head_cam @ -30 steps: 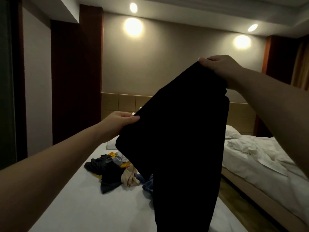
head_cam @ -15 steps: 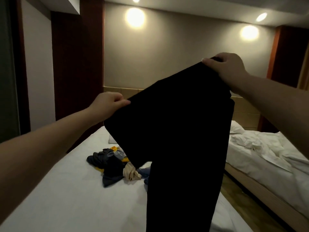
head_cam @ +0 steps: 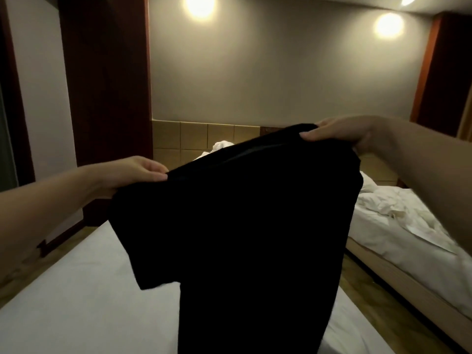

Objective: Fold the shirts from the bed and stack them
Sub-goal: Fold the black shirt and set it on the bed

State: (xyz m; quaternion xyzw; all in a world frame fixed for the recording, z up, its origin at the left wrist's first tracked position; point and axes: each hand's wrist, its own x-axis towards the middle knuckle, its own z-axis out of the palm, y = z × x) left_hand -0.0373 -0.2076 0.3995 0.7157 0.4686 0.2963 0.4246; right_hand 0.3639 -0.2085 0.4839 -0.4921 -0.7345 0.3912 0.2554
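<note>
Dim bedroom: white bed (head_cam: 76,302) below, rumpled second bed (head_cam: 396,226) at right. One black shirt (head_cam: 242,238), held up over the white bed, hanging down. My left grip (head_cam: 132,172) pinches its upper left edge; my right grip (head_cam: 339,132), higher, pinches the upper right.

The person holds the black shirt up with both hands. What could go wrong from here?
1. The left hand and right hand pinch only the top edge of the shirt; it could slip and fall crumpled on the bed.
2. The shirt hangs tilted, its right side higher, so the fold may come out uneven.
3. Black cloth in a dim room: seams are hard to see.
</note>
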